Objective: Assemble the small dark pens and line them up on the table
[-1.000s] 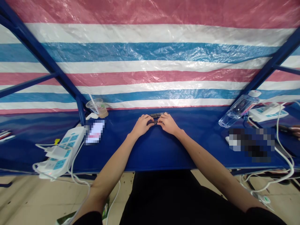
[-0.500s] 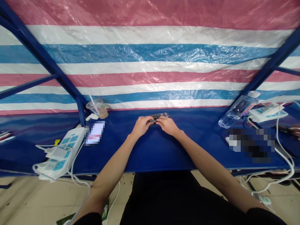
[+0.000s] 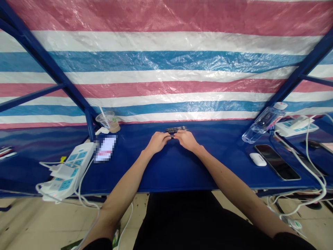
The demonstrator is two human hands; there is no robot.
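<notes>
Left hand (image 3: 156, 143) and right hand (image 3: 186, 140) touch thin dark rods (image 3: 176, 129) — bottle label (image 3: 276, 121) unreadable.

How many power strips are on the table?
2: a white power strip at the table's left edge, another power strip at the far right beside the plastic water bottle. Others may be hidden.

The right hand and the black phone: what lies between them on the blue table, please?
In the head view, a white earbud case lies there, close to the phone and on the side away from the right hand.
</notes>
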